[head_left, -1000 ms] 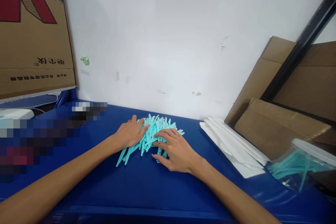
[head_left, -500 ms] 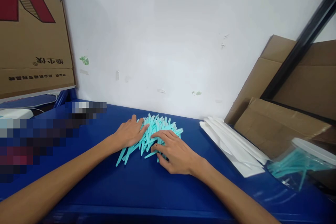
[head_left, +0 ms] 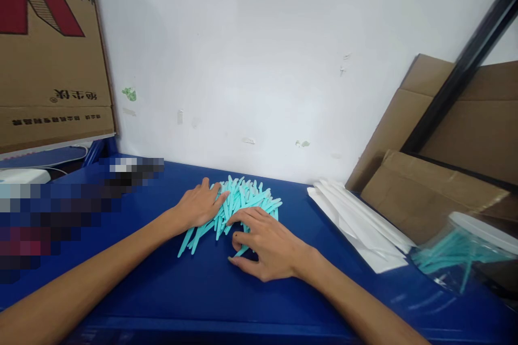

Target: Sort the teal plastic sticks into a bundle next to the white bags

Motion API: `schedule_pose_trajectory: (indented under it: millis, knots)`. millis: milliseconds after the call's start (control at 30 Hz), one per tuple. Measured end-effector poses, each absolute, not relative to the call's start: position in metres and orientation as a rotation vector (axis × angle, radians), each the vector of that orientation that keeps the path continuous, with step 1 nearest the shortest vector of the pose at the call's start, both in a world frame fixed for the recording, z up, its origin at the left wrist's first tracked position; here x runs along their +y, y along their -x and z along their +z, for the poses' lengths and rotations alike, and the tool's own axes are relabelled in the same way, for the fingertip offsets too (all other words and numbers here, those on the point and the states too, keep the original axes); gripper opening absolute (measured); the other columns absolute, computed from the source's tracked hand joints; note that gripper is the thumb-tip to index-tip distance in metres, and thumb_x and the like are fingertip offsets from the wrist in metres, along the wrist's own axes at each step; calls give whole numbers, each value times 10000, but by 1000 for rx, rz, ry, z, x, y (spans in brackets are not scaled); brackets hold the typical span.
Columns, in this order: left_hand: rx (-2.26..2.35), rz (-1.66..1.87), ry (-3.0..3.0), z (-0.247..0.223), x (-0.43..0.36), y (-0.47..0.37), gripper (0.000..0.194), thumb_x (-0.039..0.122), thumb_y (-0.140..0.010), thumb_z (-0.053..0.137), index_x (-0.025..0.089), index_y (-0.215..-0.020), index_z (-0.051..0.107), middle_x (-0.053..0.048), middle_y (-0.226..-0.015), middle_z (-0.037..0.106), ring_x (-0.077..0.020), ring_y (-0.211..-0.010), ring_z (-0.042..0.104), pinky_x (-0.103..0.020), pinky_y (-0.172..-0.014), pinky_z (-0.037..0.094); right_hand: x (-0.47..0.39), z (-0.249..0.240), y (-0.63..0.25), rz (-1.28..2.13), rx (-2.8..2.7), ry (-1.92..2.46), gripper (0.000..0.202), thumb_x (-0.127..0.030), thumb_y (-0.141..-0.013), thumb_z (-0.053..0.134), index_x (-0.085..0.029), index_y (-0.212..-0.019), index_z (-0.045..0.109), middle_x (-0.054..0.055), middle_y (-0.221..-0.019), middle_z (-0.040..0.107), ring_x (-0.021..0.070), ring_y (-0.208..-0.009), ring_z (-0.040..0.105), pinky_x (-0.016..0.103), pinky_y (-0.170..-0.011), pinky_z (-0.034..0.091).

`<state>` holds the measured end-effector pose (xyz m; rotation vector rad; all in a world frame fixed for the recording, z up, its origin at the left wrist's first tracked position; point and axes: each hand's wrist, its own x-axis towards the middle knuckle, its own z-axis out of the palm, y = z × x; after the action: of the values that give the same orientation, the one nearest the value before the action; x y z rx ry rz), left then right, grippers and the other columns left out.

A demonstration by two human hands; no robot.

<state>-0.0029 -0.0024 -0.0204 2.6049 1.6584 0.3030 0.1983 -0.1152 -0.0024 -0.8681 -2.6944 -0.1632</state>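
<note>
A heap of thin turquoise plastic sticks (head_left: 230, 199) with paler tips lies on the blue table (head_left: 194, 291). My left hand (head_left: 200, 205) rests on the left side of the heap, fingers stretched out and thumb over some sticks. At the heap's front right is my right hand (head_left: 269, 242), its fingers curved and apart from the thumb. One stick (head_left: 242, 250) shows in the gap by its thumb, and I see no grip on it. The fingers hide part of the heap.
Flat white paper bags or sheets (head_left: 356, 226) lie to the right. Beyond them, a clear tub with a white lid (head_left: 461, 253) holds more turquoise sticks, beside folded cardboard (head_left: 429, 194). A printed carton (head_left: 52, 64) stands left; a white wall (head_left: 251, 64) rises behind.
My right hand has shifted slightly toward me, and its thumb has spread farther from the fingers. The left hand has stayed on the heap.
</note>
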Motion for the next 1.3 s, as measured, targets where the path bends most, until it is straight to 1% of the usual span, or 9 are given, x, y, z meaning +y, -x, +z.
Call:
schedule_pose_trajectory:
  millis: [133,233,400,567,700,800,933,1067,1300]
  knots:
    - [1655,308,-2612,-20,-3,3,686,603,-943,71,193,-1303,486,-192,-1199,516,-322,-944,630,-410,-721,487,-116,-1,-200,-145,-2700,854,60,-244,-815,638,-194,-786,621,57,-1211,568,210,-1157,500,375,-1023,379]
    - [1656,306,-2605,-20,-4,3,692,604,-941,69,193,-1311,483,-193,-1207,513,-328,-953,627,-415,-726,486,-117,0,-200,-152,-2696,850,37,-220,-807,621,-189,-786,617,54,-1171,572,205,-1123,505,360,-998,384]
    - [1661,321,-2637,-21,-3,3,690,591,-945,63,179,-1286,498,-194,-1170,522,-339,-943,628,-440,-733,487,-117,0,-200,-233,-2731,910,114,-286,-866,582,-188,-834,631,44,-980,589,176,-904,524,343,-872,405]
    - [1652,310,-2631,-19,-5,2,700,586,-948,61,166,-1310,488,-208,-1194,514,-347,-972,619,-434,-735,490,-132,-7,-212,-348,-2775,1010,172,-270,-961,475,-186,-935,623,37,-831,602,177,-810,533,339,-779,386]
    - [1652,315,-2612,-20,-6,3,726,601,-941,50,169,-1354,462,-215,-1247,495,-334,-983,614,-410,-729,491,-152,-13,-237,-147,-2680,1155,142,-262,-987,461,-219,-1003,596,16,-903,637,158,-814,569,308,-764,390]
    - [1660,320,-2600,-21,-6,4,743,610,-934,50,162,-1374,447,-216,-1233,507,-334,-975,612,-412,-728,489,-162,-14,-258,19,-2526,1296,131,-276,-984,470,-222,-952,585,11,-912,628,156,-826,576,297,-784,410]
    - [1644,347,-2531,-17,-6,5,772,637,-922,37,171,-1400,425,-217,-1222,525,-342,-1000,604,-430,-759,485,-157,-17,-283,103,-2337,1469,259,-376,-1006,420,-218,-875,579,21,-882,617,175,-837,569,308,-768,419]
    - [1760,383,-2477,-9,-2,9,790,637,-915,7,172,-1350,473,-232,-1214,545,-351,-952,629,-453,-759,478,-138,-26,-296,41,-2188,1683,481,-478,-1027,269,-207,-742,547,31,-758,608,193,-763,572,324,-727,404]
    - [1803,278,-2443,-9,2,12,754,603,-923,41,123,-1214,545,-183,-918,692,-371,-861,658,-470,-733,466,-95,-31,-272,-129,-2111,2017,658,-591,-996,167,-195,-668,577,66,-669,647,205,-623,614,297,-564,323]
